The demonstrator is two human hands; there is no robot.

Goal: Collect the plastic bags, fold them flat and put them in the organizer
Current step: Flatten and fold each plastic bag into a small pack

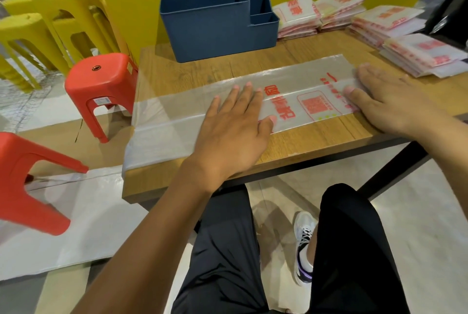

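Clear plastic bag [253,91] with red print stretched along the wooden table [316,141], left hand [235,124] and right hand [387,96] pressing it flat with fingers straight, blue organizer [215,25] behind, visible compartments bare, folded bag stacks [379,27] beside it

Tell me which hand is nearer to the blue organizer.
Left. The left hand presses the plastic bag just in front of the blue organizer, slightly to its right. The right hand presses the bag's end farther right, near the folded stacks.
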